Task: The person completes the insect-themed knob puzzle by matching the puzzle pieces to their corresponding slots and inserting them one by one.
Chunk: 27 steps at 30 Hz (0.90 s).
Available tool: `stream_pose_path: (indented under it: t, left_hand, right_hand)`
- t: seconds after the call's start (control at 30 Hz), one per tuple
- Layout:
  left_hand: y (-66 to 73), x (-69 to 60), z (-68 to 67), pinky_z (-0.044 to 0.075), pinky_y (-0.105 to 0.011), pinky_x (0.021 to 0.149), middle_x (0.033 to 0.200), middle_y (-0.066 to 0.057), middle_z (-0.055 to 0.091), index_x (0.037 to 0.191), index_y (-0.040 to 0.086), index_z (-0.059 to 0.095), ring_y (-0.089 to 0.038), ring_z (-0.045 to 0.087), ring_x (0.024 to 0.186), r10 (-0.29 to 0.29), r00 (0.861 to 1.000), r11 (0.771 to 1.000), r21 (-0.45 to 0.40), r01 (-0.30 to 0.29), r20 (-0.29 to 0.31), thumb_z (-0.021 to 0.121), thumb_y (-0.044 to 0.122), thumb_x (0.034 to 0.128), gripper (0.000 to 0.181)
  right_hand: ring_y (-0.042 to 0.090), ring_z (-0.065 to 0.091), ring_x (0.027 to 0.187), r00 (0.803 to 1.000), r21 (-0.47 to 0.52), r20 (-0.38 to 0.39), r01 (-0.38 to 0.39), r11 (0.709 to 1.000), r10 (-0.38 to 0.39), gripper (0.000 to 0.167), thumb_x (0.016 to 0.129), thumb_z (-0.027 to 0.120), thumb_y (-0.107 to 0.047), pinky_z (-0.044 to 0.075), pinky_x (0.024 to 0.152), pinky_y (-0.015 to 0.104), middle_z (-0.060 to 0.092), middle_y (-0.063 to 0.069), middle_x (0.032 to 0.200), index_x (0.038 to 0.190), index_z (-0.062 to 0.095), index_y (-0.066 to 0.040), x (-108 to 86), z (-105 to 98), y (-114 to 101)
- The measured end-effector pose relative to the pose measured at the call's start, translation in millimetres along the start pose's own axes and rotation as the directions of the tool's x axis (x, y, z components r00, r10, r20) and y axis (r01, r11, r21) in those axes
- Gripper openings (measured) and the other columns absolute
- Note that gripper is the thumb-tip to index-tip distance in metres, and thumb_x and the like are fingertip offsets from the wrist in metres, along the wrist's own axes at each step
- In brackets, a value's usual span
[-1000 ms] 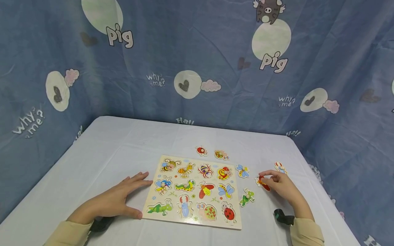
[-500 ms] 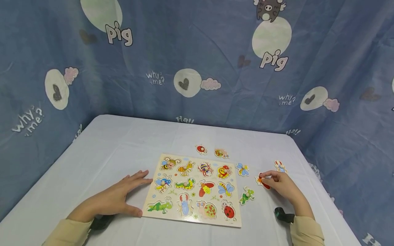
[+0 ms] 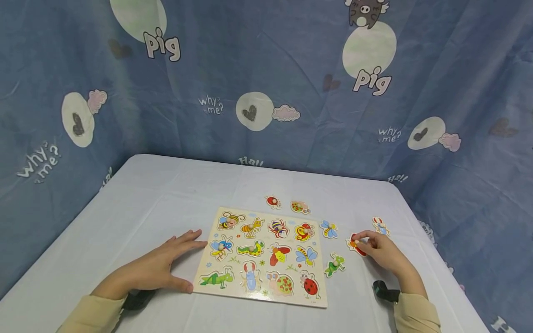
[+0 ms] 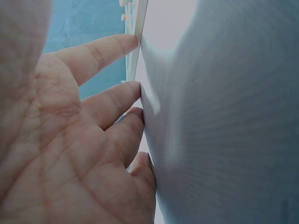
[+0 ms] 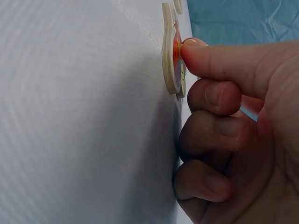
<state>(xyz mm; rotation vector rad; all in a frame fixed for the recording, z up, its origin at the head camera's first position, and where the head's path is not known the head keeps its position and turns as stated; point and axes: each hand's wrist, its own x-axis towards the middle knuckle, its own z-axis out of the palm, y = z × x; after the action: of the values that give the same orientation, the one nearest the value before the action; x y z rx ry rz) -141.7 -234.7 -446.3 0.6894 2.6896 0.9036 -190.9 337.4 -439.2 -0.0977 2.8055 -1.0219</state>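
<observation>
My right hand point(image 3: 382, 252) pinches the knob of a red-winged insect puzzle piece point(image 3: 352, 245) between thumb and forefinger, right of the board. In the right wrist view the piece point(image 5: 168, 60) is close to the white cloth, and the other fingers are curled beneath the pinch. The left hand point(image 3: 156, 268) rests on the table with fingers spread, fingertips at the left edge of the wooden insect puzzle board point(image 3: 266, 299). Pieces with knobs fill the board's top row and two places of its middle row. Printed pictures show in the recesses elsewhere.
Loose pieces lie around the board: a ladybird point(image 3: 273, 202) and a snail point(image 3: 300, 206) behind it, a dragonfly point(image 3: 329, 229) and a grasshopper point(image 3: 335, 265) to its right, and a stag beetle point(image 3: 381, 226) beyond the right hand. A patterned blue curtain point(image 3: 308, 138) hangs behind the table.
</observation>
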Motion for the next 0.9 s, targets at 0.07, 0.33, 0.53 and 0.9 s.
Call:
stream_pose_path:
  t: [0.07,0.33,0.53,0.9]
  left_hand:
    - [-0.3,-0.1,0.3,0.012,-0.066,0.120,0.165,-0.006,0.027,0.147,0.029,0.047,-0.039,0.020,0.153,0.001,1.000,1.000,0.001,-0.001,-0.002,0.083,0.065,0.0587,0.102]
    - [-1.0,0.5,0.9,0.013,-0.066,0.120,0.165,-0.006,0.027,0.147,0.030,0.047,-0.038,0.020,0.153,-0.001,1.000,1.000,0.010,0.001,-0.005,0.083,0.066,0.0581,0.102]
    - [-1.0,0.5,0.9,0.013,-0.066,0.120,0.165,-0.006,0.027,0.147,0.030,0.046,-0.038,0.020,0.153,0.005,1.000,1.000,0.020,-0.005,-0.009,0.083,0.066,0.0586,0.102]
    - [-1.3,0.1,1.7,0.013,-0.065,0.119,0.165,-0.005,0.026,0.147,0.032,0.046,-0.037,0.019,0.153,-0.002,1.000,1.000,-0.001,0.002,-0.008,0.083,0.064,0.0585,0.102]
  right_hand:
    - [0.009,0.036,0.053,1.000,-0.004,-0.004,0.004,1.000,-0.004,0.023,0.096,0.065,-0.023,0.030,0.048,0.022,0.042,-0.004,0.063,0.115,0.066,-0.011,0.3,0.9,0.5]
    - [0.008,0.036,0.054,1.000,-0.011,-0.013,0.016,1.000,-0.016,0.023,0.097,0.065,-0.024,0.032,0.048,0.022,0.044,-0.003,0.066,0.114,0.067,-0.008,0.4,2.7,0.8]
    - [0.008,0.037,0.058,1.000,-0.006,-0.022,0.010,1.000,-0.010,0.025,0.096,0.066,-0.024,0.032,0.051,0.023,0.044,-0.002,0.069,0.112,0.067,-0.006,1.0,3.0,-0.3]
    - [0.009,0.041,0.064,0.999,0.007,-0.024,-0.022,1.000,0.022,0.026,0.094,0.068,-0.025,0.033,0.054,0.024,0.048,0.000,0.073,0.110,0.065,-0.005,0.8,4.3,-0.2]
